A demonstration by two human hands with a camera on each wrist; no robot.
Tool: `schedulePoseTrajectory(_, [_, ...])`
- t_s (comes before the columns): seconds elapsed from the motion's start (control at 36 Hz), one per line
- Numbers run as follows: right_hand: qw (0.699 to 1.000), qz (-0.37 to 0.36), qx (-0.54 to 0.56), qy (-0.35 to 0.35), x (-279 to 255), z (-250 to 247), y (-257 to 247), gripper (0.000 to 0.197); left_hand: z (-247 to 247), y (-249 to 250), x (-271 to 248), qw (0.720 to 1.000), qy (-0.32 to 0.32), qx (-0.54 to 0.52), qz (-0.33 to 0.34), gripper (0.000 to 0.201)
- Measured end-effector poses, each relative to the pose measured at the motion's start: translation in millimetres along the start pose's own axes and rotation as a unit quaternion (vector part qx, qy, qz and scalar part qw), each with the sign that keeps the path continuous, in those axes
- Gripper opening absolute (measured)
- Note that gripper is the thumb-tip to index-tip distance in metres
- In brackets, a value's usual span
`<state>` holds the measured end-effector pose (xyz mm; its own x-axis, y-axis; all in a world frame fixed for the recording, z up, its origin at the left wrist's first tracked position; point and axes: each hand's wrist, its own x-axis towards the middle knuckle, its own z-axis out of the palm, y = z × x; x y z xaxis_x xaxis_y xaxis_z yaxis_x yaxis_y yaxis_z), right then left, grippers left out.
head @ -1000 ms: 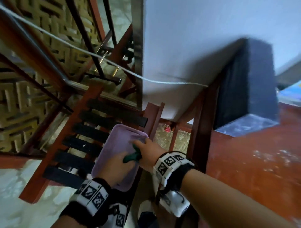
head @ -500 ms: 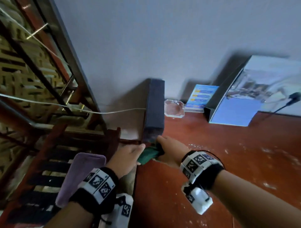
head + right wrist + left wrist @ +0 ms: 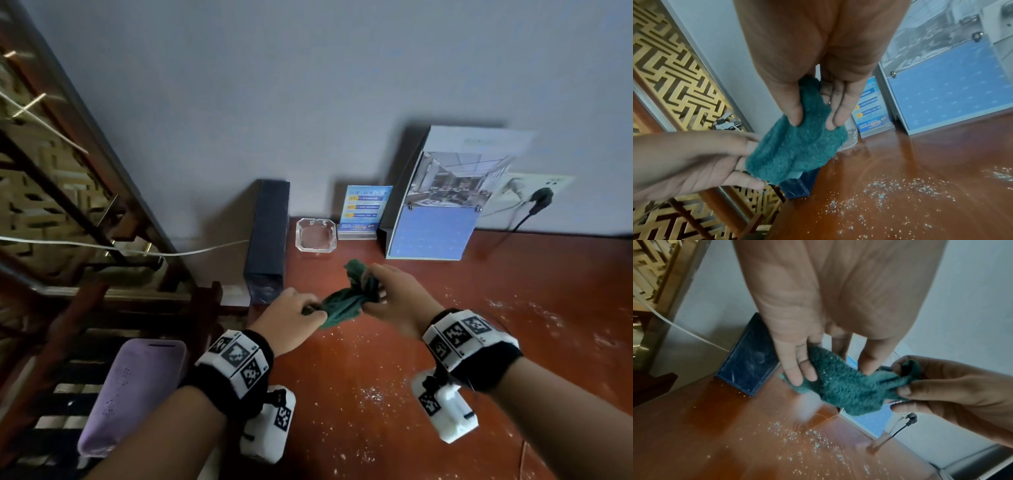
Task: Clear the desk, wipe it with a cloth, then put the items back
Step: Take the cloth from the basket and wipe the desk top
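Note:
A crumpled green cloth (image 3: 346, 301) hangs between both hands, a little above the red-brown desk (image 3: 376, 428). My left hand (image 3: 294, 317) pinches its left end, thumb and fingers curled round the cloth (image 3: 849, 389). Its right end is bunched in my right hand (image 3: 387, 294), whose thumb and fingers squeeze the cloth (image 3: 797, 146). Pale crumbs (image 3: 373, 394) lie scattered over the desk. Along the wall stand a dark blue box (image 3: 267, 240), a glass ashtray (image 3: 315, 234), a small blue sign (image 3: 363, 212) and a large brochure stand (image 3: 442, 205).
Left of the desk stands a wooden chair with a purple tray (image 3: 133, 394) on it. A white cable (image 3: 120, 248) runs to the blue box. A black plug (image 3: 541, 197) sits in a wall socket at the back right. A lattice screen (image 3: 30, 192) lines the left.
Both hands have carried the green cloth from the purple tray on the chair up and right, over the desk. The view has swung from the chair to the desk.

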<state>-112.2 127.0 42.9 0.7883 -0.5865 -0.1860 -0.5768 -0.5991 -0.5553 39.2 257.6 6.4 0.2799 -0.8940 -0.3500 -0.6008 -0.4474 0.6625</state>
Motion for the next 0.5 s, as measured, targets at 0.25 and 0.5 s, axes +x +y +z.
schedulePoseTrajectory(0.25, [0.998,0.017,0.031,0.049,-8,-15,18,0.020,-4,1,3,0.995,0.078,0.062,0.024,0.007])
schedulePoseTrajectory(0.5, [0.991,0.034,-0.035,0.123,-6,-27,32,0.011,-24,4,-2,0.987,0.157,0.025,0.021,0.016])
